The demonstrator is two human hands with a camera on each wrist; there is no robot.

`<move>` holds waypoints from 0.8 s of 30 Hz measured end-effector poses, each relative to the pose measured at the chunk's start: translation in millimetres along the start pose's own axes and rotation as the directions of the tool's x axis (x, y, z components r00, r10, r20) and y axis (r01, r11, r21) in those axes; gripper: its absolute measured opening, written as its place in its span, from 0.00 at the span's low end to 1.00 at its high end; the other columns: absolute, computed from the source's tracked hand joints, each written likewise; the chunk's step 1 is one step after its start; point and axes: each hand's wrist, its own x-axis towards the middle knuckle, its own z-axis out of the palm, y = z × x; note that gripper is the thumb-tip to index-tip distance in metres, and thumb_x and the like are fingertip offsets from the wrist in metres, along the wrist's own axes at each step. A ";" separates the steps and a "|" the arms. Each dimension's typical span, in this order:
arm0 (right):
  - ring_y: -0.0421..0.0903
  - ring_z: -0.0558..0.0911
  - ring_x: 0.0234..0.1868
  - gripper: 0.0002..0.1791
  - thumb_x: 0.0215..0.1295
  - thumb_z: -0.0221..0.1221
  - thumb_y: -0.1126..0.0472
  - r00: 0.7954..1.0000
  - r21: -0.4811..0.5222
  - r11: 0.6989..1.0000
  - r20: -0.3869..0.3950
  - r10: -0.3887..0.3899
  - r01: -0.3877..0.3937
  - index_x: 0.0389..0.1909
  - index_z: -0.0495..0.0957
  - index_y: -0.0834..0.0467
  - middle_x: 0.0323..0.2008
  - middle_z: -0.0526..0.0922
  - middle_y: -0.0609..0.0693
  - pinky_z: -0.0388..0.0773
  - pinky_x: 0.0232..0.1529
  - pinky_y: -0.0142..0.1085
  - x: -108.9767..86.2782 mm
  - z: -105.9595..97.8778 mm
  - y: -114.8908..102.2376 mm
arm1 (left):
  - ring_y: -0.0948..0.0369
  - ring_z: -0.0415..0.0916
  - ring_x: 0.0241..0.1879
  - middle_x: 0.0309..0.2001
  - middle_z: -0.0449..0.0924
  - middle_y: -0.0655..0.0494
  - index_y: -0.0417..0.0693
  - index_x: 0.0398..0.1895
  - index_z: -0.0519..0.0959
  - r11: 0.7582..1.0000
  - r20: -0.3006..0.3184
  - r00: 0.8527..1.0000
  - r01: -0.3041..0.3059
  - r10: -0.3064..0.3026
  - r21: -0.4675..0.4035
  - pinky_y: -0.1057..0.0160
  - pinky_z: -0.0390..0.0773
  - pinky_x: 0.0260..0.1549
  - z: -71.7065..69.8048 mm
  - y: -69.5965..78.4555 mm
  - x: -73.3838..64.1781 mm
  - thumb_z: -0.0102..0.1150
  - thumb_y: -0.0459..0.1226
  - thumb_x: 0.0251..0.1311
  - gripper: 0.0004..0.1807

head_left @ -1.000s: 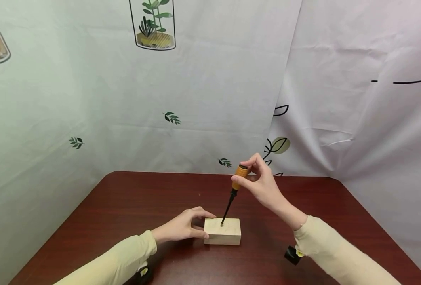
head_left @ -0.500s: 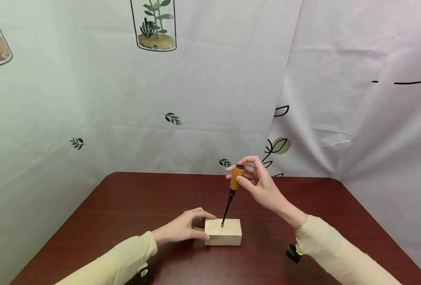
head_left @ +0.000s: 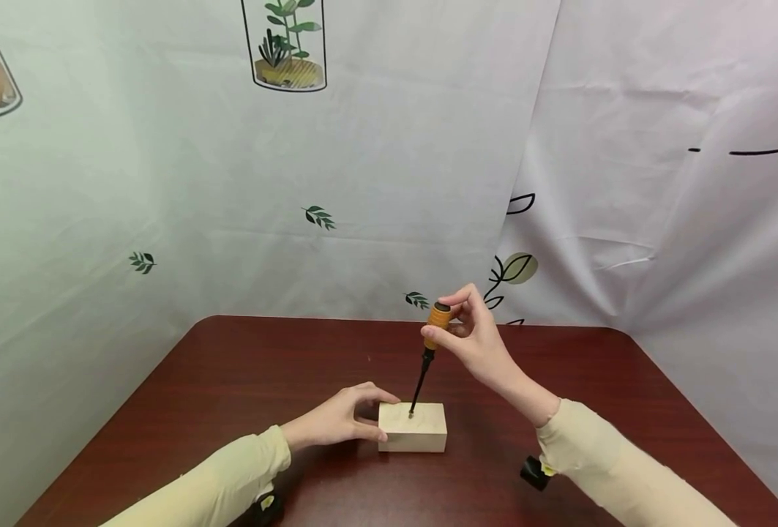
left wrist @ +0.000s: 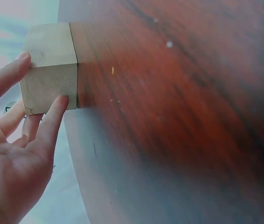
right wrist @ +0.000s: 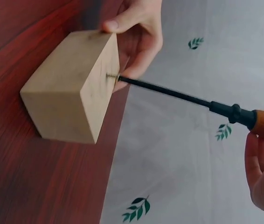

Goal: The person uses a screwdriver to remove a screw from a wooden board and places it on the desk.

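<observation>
A pale wooden block (head_left: 412, 428) lies on the table, and my left hand (head_left: 339, 417) grips its left end between thumb and fingers. From the left wrist view, fingertips (left wrist: 63, 100) touch the block's end face. A small brass-coloured screw (right wrist: 112, 76) stands partly out of the block's top. My right hand (head_left: 481, 340) pinches the orange handle of a screwdriver (head_left: 426, 359) near its black cap. The dark shaft leans slightly right, its tip meeting the screw head. In the right wrist view, part of the handle is cut off by the frame edge.
The dark red-brown wooden table (head_left: 263, 359) has rounded far corners. Behind it hangs a white cloth (head_left: 375, 168) printed with leaves and jars. A black wrist device (head_left: 535, 473) hangs under the right sleeve; another (head_left: 266, 506) is below the left.
Half a second ago the right fingers were spread loose around the screwdriver handle; now thumb and fingers pinch it again. The left hand and wooden block keep their place.
</observation>
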 end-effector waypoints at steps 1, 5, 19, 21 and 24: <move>0.40 0.83 0.39 0.24 0.59 0.67 0.71 1.000 -0.002 1.000 0.002 -0.002 0.002 0.50 0.64 0.62 0.43 0.74 0.57 0.84 0.42 0.33 -0.2 0.0 -0.4 | 0.66 0.70 0.51 0.54 0.76 0.53 0.54 0.60 0.78 1.000 0.000 1.000 -0.001 0.001 0.005 0.70 0.80 0.46 -0.2 -0.1 0.1 0.72 0.43 0.55 0.27; 0.41 0.84 0.38 0.23 0.57 0.67 0.71 1.000 -0.007 1.000 0.004 -0.019 0.019 0.48 0.65 0.63 0.42 0.74 0.56 0.84 0.41 0.34 -0.5 0.0 -2.1 | 0.65 0.70 0.51 0.53 0.77 0.56 0.57 0.59 0.78 0.999 -0.002 1.000 -0.005 0.006 0.035 0.67 0.78 0.50 -1.4 -0.3 0.7 0.72 0.45 0.55 0.27; 0.47 0.85 0.49 0.19 0.69 0.50 0.75 0.979 0.111 0.983 0.126 -0.162 0.148 0.59 0.62 0.63 0.50 0.82 0.61 0.84 0.48 0.40 -0.6 -3.0 8.2 | 0.62 0.74 0.57 0.53 0.78 0.60 0.61 0.59 0.78 0.996 -0.005 1.000 -0.024 0.024 0.086 0.60 0.72 0.59 -3.0 -3.1 1.4 0.71 0.49 0.55 0.27; 0.45 0.86 0.49 0.19 0.69 0.47 0.76 0.976 0.130 0.980 0.138 -0.165 0.148 0.58 0.59 0.64 0.50 0.81 0.64 0.84 0.49 0.41 -0.2 -1.7 8.8 | 0.62 0.74 0.57 0.53 0.78 0.60 0.61 0.59 0.78 0.996 -0.006 1.000 -0.026 0.027 0.087 0.60 0.72 0.59 -2.8 -2.9 1.2 0.71 0.48 0.55 0.27; 0.43 0.86 0.48 0.19 0.68 0.49 0.76 0.979 0.077 0.985 0.118 -0.166 0.157 0.57 0.59 0.64 0.50 0.80 0.67 0.84 0.48 0.40 -1.0 0.9 7.6 | 0.62 0.74 0.57 0.53 0.79 0.60 0.60 0.59 0.78 0.996 -0.007 1.000 -0.026 0.026 0.086 0.61 0.72 0.59 -2.4 -2.1 0.9 0.72 0.48 0.55 0.27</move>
